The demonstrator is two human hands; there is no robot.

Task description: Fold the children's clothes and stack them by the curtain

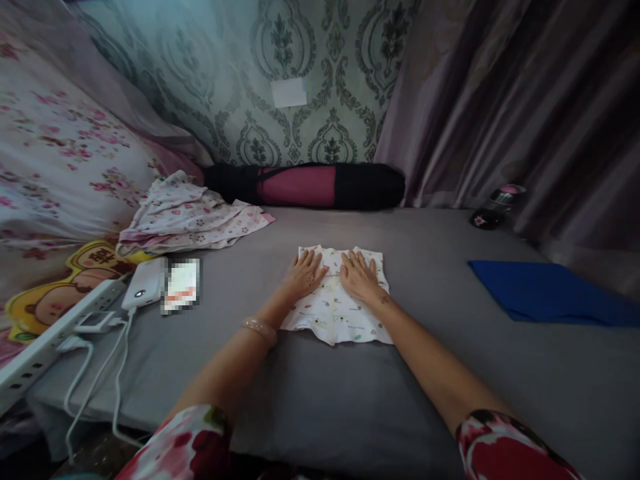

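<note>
Fingers (311, 257) slightly spread, nothing gripped: my left hand (302, 276) and right hand (358, 276) lie palm-down on the white printed baby top (336, 313), spread on the grey sheet (320, 380) before me. For good smoothing, I judge light, even pressure outward from the middle best. Fabric: thin-looking, probably soft; boxy outline, wavy lower hem (345, 338).

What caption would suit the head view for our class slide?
Left hand and right hand rest, fingers extended, on a small printed garment over grey cloth.
</note>
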